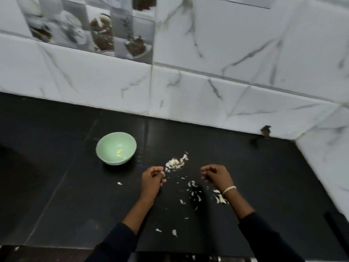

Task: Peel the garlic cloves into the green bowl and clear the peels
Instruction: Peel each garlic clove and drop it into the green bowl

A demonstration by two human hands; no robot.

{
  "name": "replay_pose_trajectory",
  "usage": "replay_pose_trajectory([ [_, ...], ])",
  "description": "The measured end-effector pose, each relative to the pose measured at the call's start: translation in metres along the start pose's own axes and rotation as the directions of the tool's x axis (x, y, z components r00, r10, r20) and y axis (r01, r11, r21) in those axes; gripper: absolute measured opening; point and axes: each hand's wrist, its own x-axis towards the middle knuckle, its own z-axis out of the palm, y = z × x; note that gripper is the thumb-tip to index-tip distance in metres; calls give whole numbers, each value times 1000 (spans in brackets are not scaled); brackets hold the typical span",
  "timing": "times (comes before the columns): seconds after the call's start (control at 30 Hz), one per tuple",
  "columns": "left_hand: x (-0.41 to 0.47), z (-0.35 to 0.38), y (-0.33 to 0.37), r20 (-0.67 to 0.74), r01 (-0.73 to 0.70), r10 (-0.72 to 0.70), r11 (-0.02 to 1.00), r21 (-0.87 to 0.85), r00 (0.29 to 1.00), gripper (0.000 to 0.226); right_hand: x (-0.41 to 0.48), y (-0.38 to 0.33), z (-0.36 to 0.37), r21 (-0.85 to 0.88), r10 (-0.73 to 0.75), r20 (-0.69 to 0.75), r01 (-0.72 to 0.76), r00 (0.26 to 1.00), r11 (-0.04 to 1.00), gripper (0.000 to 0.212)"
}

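At lower centre of the frame, my left grip (153, 178) and right grip (215, 175) curl over the black table (75, 186); whether either holds anything, I cannot tell. The green bowl (108, 145), left of centre, holds yellowish garlic pieces (119, 153). A pile of garlic peels (176, 162) lies just above the grips, with more scattered below.

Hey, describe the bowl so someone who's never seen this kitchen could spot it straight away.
Find the black counter under the white marble wall. Farther back and left of the person's left hand stands a small round bowl. It is the only dish there and pale green, unlike the white peels scattered nearby.
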Motion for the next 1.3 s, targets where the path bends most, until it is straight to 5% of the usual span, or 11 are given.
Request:
replay_pose_trajectory([
  [0.17,-15,71,-23,240,-155,89,949,275,967,4,-31,68,-45,-22,157,-182,-164,971,986,32],
  [0.33,-30,123,-43,377,-225,71,896,382,924,9,-46,90,-47,-330,52,-206,-119,977,936,21],
  [0.6,-34,141,-55,379,-244,55,847,472,924,11,-49,86,-32,-646,25,-33,-40,999,762,17],
  [0.87,-35,128,-47,351,-232,63,855,465,934,16,-42,72,-25,-682,121,-18,-101,993,725,36],
  [0.97,-36,122,-44,348,-193,44,893,407,936,5,-45,73,-25,-501,34,-84,-72,996,862,17],
  [1.07,-38,116,-34,390,-121,-6,946,299,921,7,-52,59,-19,14,20,-137,-18,990,1000,8],
  [1.17,-40,110,-23,419,-128,20,964,232,908,14,-49,40,-5,421,55,-92,-11,994,907,5],
  [1.3,-36,96,-11,386,-185,98,963,195,917,13,-43,26,10,574,35,-27,-13,999,819,17],
])
